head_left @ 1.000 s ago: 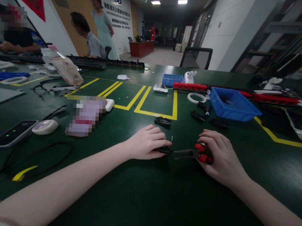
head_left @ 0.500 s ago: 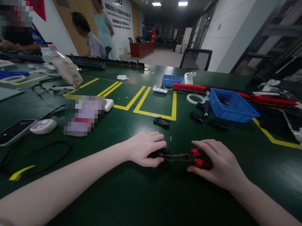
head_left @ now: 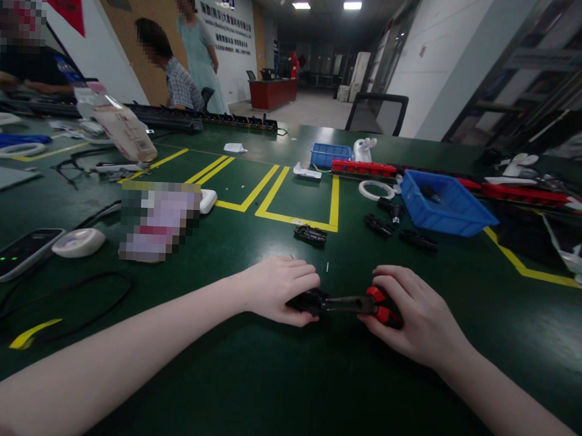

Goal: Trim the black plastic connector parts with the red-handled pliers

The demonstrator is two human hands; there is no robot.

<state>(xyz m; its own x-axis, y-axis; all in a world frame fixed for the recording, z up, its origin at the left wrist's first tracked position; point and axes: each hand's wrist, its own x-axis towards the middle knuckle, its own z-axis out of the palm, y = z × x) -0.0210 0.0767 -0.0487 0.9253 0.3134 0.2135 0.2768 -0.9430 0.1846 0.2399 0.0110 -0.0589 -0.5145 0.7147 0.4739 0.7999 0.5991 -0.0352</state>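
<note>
My left hand (head_left: 281, 288) is closed round a small black plastic part (head_left: 311, 300), most of it covered by the fingers. In my right hand (head_left: 412, 310) is a pair of pliers (head_left: 364, 303) with red and black handles. The long jaws point left and their tips meet the right end of the black part. A thin white sliver (head_left: 327, 267) lies on the green table just beyond the hands. Farther off, a similar black part (head_left: 310, 235) rests below the yellow tape outline.
To the right, several black parts (head_left: 378, 224) lie beside a blue bin (head_left: 446, 205) and a white tape roll (head_left: 376, 190). A red strip (head_left: 365, 168) runs behind them. On the left are a phone (head_left: 155, 225), a white round object (head_left: 79, 242), cables and a bottle (head_left: 124, 127). Several people are beyond.
The pliers' jaws now lie closer together and meet the black part, which has turned slightly in my left hand. My right hand has shifted a little to the left.
</note>
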